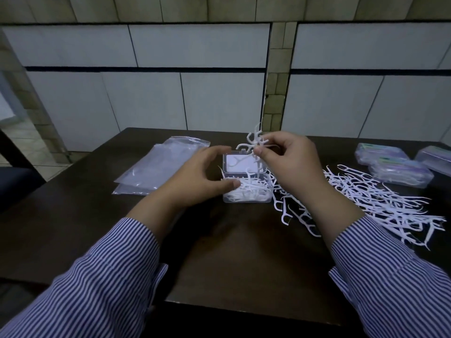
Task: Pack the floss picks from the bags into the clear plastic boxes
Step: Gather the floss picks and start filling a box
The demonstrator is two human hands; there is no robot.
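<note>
A dark, smooth wooden table [231, 252] fills the scene, set against a wall of pale rectangular tiles [195, 45]. Two forearms in blue-and-white striped sleeves [102, 284] reach in from the near edge. On the right side of the table lies a wide, tangled heap of loose floss picks [380, 203], thin white plastic with curved heads and pointed tails. At far left, flat clear zip bags [158, 167] lie stacked, glossy and crinkled. At far right sit closed clear plastic boxes [400, 172], apparently already filled, though the dim view blurs their contents. In the middle stands an open clear plastic box [246, 189], rectangular, its lid tipped back, heaped with white picks. The left hand [205, 176] cups the box's left side, fingers curved and spread, thumb touching its near left corner. The right hand [290, 162] hovers above the box, thumb and fingertips pinching a small bunch of floss picks [255, 142].
</note>
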